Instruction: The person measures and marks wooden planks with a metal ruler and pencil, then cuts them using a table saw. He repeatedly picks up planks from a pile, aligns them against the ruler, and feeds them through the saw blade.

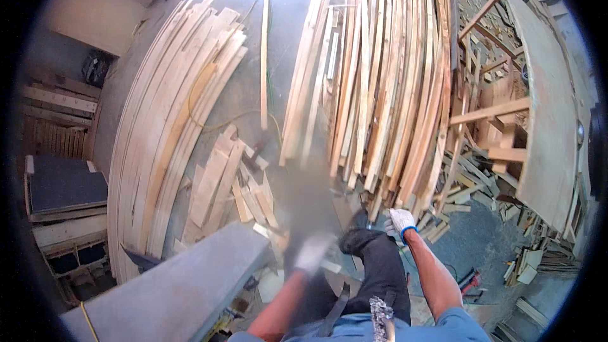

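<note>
My right hand, in a white glove with a blue cuff, is closed beside the near ends of the long wooden strips. What it grips, if anything, is hidden. My left hand, also in a white glove, is smeared in front of my left leg, so its fingers do not show. A grey smudge covers the area just ahead of it, and I cannot tell whether it touches any wood. Short wood offcuts lie in a heap beyond it to the left.
Long pale boards are stacked at left. A grey slab-like surface reaches in from the lower left. A large plywood panel with wooden struts leans at right above scrap wood. A yellow cord crosses the floor. Red-handled tools lie at lower right.
</note>
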The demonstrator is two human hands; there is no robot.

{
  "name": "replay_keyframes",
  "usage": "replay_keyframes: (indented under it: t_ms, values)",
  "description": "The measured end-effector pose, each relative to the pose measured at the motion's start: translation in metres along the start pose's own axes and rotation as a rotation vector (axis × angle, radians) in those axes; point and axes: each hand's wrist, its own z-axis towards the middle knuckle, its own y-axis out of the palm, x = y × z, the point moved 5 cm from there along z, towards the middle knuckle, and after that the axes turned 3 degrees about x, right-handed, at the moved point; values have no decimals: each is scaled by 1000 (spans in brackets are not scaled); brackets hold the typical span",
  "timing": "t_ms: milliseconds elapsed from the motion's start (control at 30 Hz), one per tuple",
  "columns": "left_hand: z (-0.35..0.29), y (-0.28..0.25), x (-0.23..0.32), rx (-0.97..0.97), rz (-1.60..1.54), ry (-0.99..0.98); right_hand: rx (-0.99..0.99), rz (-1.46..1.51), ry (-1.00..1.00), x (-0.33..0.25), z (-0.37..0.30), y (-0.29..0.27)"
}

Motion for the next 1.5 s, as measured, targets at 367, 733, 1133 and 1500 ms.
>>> replay_keyframes:
  t_ms: [367,733,1133,1500]
  values:
    - [331,-44,-91,-58,232,111,430,-677,-354,-87,205,73]
    - [531,-294,-319,682,624,-406,936,-441,-220,-113,251,88]
    - [610,-314,-356,692,569,-366,1014,-484,-158,-120,287,71]
    - [385,-150,2,-795,-1457,248,847,-719,-473,-190,238,91]
